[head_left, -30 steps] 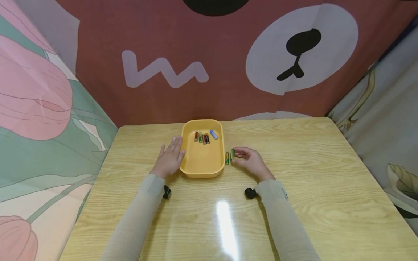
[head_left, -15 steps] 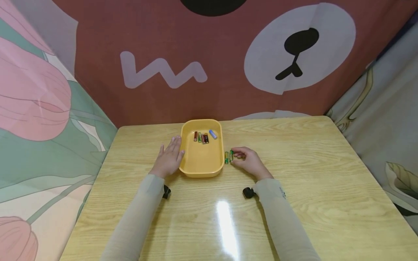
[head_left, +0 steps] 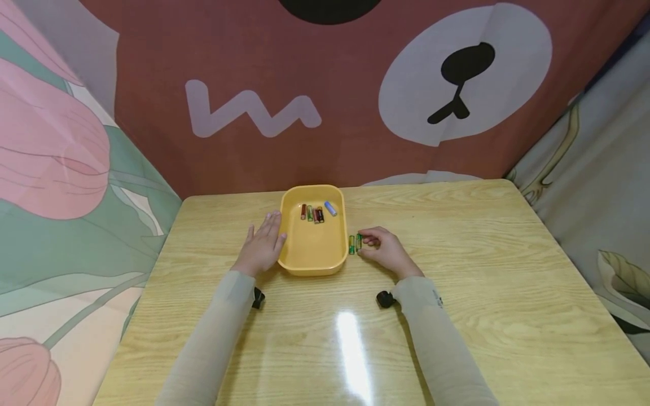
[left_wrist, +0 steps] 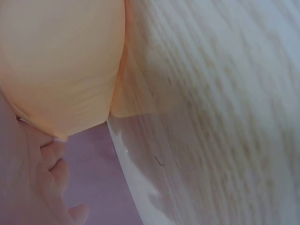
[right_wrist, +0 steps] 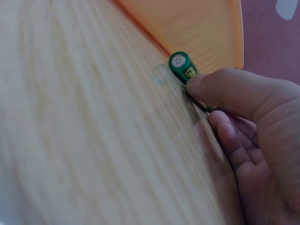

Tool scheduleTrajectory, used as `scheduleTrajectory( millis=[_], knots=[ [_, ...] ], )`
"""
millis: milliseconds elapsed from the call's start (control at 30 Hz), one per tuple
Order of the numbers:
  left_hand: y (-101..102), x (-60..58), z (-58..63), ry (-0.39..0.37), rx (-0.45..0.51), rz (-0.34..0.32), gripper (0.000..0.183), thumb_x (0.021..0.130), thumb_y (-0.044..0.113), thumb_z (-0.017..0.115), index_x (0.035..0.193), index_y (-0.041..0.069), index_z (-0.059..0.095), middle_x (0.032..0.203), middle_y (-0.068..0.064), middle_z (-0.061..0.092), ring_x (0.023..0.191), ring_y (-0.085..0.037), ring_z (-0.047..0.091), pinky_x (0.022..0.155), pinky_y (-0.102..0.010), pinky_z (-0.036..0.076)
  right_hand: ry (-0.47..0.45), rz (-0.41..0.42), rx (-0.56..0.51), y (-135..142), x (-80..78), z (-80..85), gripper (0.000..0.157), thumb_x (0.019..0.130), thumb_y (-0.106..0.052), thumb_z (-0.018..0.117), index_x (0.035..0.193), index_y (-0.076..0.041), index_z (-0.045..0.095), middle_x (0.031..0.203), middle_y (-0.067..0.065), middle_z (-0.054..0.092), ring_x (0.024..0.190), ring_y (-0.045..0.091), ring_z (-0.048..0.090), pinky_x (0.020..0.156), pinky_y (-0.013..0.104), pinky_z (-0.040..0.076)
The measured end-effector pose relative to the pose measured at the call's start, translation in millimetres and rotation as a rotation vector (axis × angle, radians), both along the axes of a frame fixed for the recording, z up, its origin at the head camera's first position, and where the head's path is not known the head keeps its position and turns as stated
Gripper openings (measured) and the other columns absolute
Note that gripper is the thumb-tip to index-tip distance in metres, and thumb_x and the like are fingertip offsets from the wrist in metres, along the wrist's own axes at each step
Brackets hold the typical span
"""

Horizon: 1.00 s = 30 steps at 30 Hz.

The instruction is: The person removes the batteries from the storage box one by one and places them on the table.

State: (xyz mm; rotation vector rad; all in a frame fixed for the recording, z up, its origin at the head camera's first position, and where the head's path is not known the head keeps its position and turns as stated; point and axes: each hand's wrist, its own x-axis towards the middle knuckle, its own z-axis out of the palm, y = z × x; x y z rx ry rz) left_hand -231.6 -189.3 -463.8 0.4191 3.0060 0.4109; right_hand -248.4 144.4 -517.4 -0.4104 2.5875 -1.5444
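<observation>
1. Two small, green, cylindrical batteries (head_left: 351,245) are side by side, just to the right of the yellow rectangular tray with rounded corners (head_left: 312,251).
2. The right hand (head_left: 390,255) pinches the one farther from the tray between thumb and finger; whether it is lifted, I cannot tell.
3. The left hand (head_left: 260,248) keeps fingers straight against the left wall of the tray.
4. Inside, toward the far end, a row of four mixed-colour batteries (head_left: 310,213) lies; one blue battery (head_left: 330,208) is slanted, apart from them.
5. The tray stands on the pale wood-grain table (head_left: 487,316).
</observation>
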Motion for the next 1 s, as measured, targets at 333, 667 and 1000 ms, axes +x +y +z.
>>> scheduleTrajectory(
  millis=[333,667,1000],
  knots=[
    [0.5,0.5,1.1,-0.007,-0.007,0.001,0.061,0.103,0.038,0.023,0.152,0.01,0.0,0.158,-0.004,0.002,0.143,-0.02,-0.001,0.112,-0.055,0.002,0.015,0.001,0.026,0.7,0.1,-0.2,0.049,0.077,-0.012,0.078,0.122,-0.008,0.061,0.108,0.003,0.057,0.094,0.017,0.056,0.087,0.033,0.049],
    [1.7,0.3,0.8,-0.015,-0.004,0.004,0.061,0.103,0.038,0.023,0.152,0.01,-0.001,0.158,-0.004,0.0,0.143,-0.02,-0.002,0.112,-0.055,0.002,-0.001,0.003,0.02,1.1,0.5,-0.7,0.048,0.076,-0.012,0.078,0.121,-0.009,0.061,0.108,0.003,0.057,0.095,0.017,0.056,0.087,0.033,0.048],
    [1.0,1.0,-0.1,-0.001,0.016,0.003,0.06,0.103,0.038,0.024,0.152,0.008,0.004,0.158,-0.004,0.003,0.143,-0.021,0.0,0.112,-0.056,0.004,-0.002,0.003,0.015,0.2,2.2,-0.3,0.049,0.075,-0.013,0.079,0.121,-0.01,0.061,0.108,0.002,0.057,0.095,0.017,0.055,0.088,0.034,0.048]
  ],
)
